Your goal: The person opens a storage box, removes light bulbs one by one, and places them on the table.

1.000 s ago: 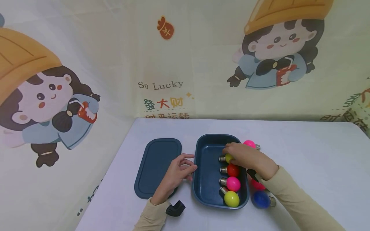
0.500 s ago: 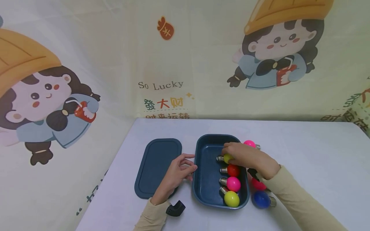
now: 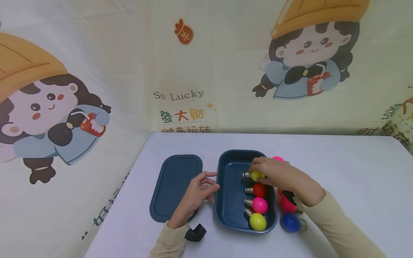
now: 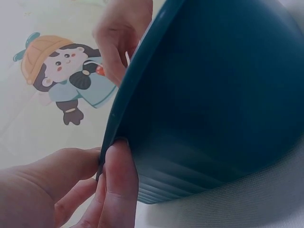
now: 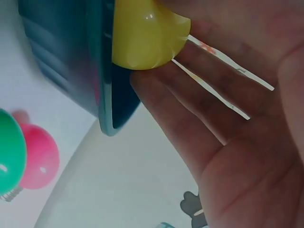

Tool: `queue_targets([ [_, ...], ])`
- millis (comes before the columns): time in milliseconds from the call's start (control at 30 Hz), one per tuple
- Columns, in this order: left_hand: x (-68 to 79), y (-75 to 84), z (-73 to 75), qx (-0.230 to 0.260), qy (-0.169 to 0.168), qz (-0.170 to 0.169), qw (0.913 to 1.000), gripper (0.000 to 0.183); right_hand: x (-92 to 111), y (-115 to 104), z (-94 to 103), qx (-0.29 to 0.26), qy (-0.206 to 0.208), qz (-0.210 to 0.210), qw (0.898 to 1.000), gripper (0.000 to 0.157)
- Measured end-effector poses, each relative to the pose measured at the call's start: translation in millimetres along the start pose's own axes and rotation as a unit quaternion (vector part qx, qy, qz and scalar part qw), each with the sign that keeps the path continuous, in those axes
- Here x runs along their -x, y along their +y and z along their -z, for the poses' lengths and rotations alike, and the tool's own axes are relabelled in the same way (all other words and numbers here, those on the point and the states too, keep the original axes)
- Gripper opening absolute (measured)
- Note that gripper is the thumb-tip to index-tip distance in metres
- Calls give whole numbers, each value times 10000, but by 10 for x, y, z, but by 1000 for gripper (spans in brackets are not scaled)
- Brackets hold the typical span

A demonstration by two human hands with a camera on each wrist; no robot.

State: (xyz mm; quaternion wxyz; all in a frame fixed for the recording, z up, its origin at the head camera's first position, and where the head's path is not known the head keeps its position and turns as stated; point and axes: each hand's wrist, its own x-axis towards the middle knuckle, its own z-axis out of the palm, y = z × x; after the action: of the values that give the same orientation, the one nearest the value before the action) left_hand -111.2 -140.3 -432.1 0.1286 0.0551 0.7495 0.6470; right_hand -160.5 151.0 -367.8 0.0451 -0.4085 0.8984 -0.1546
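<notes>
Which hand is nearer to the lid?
The left hand. It is at the right edge of the lid, fingers on the rim of the box. The right hand is farther right, across the box, holding a yellow bulb.

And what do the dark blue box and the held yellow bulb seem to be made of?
Dark blue box: probably plastic, perhaps coated metal; smooth, softly shiny walls. Held yellow bulb: glossy globe with a small bright highlight, glass or plastic, unclear which; its silvery, ridged base is likely metal.
</notes>
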Motion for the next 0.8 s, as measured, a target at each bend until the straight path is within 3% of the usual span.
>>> queue_targets([
  [500, 3, 21, -7, -32, 11, -22, 10000, 47, 225, -86, 192, 172, 272, -122, 9994, 35],
  [800, -6, 9, -1, -23, -4, 3, 10000, 46, 362, -31, 259, 273, 337, -165, 9989, 36],
])
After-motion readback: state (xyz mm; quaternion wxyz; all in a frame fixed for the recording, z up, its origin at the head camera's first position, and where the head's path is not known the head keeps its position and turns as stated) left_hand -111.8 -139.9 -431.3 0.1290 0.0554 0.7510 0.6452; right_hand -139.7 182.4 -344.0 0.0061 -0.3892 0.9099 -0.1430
